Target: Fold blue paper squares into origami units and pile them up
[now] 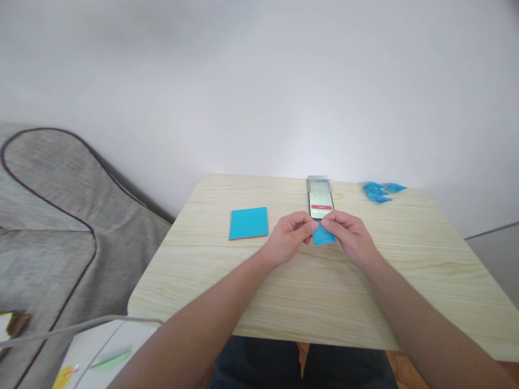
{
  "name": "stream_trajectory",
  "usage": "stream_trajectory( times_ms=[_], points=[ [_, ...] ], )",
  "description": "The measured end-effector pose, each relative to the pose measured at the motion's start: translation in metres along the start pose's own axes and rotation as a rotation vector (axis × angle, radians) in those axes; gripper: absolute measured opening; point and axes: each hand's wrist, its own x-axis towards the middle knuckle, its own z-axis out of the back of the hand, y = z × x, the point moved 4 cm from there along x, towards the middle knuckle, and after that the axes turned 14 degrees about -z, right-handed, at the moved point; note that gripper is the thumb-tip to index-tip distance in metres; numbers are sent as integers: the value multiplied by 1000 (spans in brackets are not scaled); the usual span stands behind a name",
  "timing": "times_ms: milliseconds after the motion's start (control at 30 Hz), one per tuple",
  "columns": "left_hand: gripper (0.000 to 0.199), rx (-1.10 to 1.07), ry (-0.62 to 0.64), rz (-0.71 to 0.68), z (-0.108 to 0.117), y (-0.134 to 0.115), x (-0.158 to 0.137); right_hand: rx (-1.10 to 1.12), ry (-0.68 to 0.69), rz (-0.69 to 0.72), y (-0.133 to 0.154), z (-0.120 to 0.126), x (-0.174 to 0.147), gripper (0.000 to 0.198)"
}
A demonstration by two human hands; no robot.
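Observation:
Between both hands is a small folded piece of blue paper point(323, 236), held over the middle of the table. My left hand point(292, 232) pinches its upper left edge between thumb and fingers. On the other side, my right hand point(349, 235) grips the upper right edge the same way, with the thumb on top. Just beyond the fingertips lies a phone point(321, 200) with its screen lit; its lower end is close behind the paper. To the left of my left hand rests a square stack of paper point(248, 223), blue on top with a red edge below.
Several folded blue paper pieces point(377, 192) lie at the table's back right, near the white wall point(259, 86). The pale wooden table point(194, 259) ends at that wall. A grey sofa point(60, 216) stands on the left, with a pale cable point(101, 320) crossing at lower left.

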Motion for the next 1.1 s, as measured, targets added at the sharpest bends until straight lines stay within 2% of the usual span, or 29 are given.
stream_trajectory(
  times_ms=[100,333,500,667,767,833,967,1100],
  points=[
    [36,-22,-34,-2,0,1,1,-4,-46,11,2,0,-1,28],
    [32,3,-22,8,0,4,1,-23,-81,2,6,1,-1,27],
    [30,63,-1,44,1,8,0,-69,-18,-48,6,0,-1,26],
    [22,20,-53,47,2,10,0,-65,5,-191,-1,6,3,28],
    [38,15,-74,21,3,8,0,7,-28,-274,-8,13,7,27],
    [36,61,-71,-23,4,5,1,39,-36,-296,-11,16,9,26],
    [17,207,-92,-95,7,0,2,54,-24,-340,-13,18,9,27],
    [15,339,-94,-104,6,-3,1,27,-15,-392,-13,19,8,27]
  ],
)
